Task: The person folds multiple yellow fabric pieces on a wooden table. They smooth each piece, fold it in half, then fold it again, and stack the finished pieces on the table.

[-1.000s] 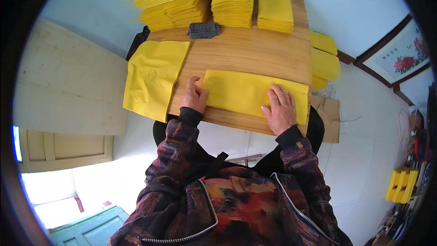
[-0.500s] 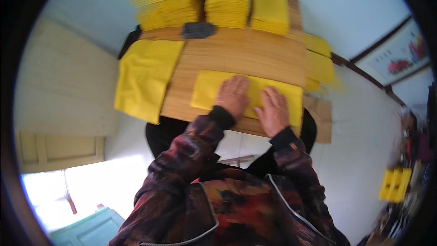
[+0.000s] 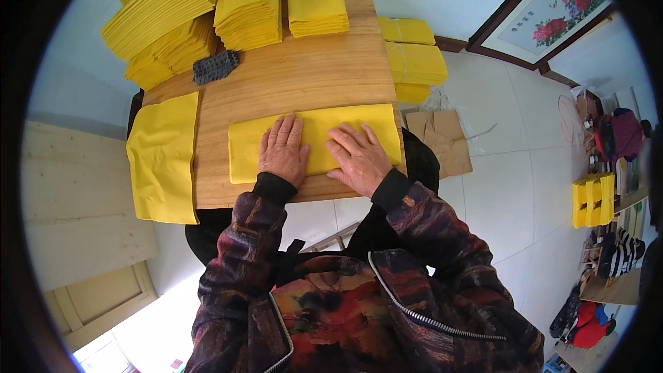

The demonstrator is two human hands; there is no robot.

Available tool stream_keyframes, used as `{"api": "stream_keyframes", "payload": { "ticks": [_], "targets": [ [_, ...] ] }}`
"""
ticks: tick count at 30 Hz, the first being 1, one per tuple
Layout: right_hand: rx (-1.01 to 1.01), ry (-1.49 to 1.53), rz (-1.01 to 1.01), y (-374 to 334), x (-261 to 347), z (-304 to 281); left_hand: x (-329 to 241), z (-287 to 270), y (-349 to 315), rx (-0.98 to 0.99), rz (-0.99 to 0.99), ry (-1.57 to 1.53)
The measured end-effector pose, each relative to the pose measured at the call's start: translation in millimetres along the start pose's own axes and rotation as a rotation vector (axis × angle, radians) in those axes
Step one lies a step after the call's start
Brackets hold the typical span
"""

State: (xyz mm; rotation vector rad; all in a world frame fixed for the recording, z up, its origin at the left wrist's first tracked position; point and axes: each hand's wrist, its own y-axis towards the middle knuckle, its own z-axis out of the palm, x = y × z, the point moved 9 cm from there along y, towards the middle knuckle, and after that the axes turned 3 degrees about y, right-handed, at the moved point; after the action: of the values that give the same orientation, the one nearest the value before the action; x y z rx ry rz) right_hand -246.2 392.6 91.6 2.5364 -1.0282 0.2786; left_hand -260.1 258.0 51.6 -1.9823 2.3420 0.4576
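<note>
A folded yellow fabric piece (image 3: 318, 131) lies lengthwise along the near edge of the wooden table. On its left part rests my left hand (image 3: 283, 152), palm down with fingers stretched forward. My right hand (image 3: 360, 157) lies flat on the right part, its fingers slanting forward and to the left. Both hands press on the fabric without gripping it. To the left, another yellow fabric piece (image 3: 162, 159) lies partly over the table's left edge.
Tall stacks of folded yellow fabric (image 3: 248, 3) line the far side of the table (image 3: 304, 76). A dark grey textured object (image 3: 215, 67) sits before them. Right of the table are yellow bundles (image 3: 418, 62) and brown paper (image 3: 442, 139); cluttered shelves (image 3: 621, 211) stand farther right.
The head view has shifted, so the table sits farther left in the picture. On the fabric, my left hand has moved slightly left, and my right hand has turned, its fingers slanting more to the left.
</note>
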Motion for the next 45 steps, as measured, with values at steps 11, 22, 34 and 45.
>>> {"api": "stream_keyframes", "payload": {
  "ticks": [11, 22, 34, 45],
  "targets": [
    [-0.087, 0.079, -0.075, 9, -4, -4, -2, -4, 4, 0.116, -0.073, 0.05],
    [-0.115, 0.119, -0.023, 9, -9, -2, -18, 0, 5, 0.134, -0.13, 0.174],
    [0.028, -0.051, 0.197, 3, -29, 8, 27, -11, -18, 0.061, -0.219, 0.054],
    [0.094, -0.055, 0.297, 5, -38, 16, 54, -16, -23, 0.036, -0.244, 0.107]
  ]
}}
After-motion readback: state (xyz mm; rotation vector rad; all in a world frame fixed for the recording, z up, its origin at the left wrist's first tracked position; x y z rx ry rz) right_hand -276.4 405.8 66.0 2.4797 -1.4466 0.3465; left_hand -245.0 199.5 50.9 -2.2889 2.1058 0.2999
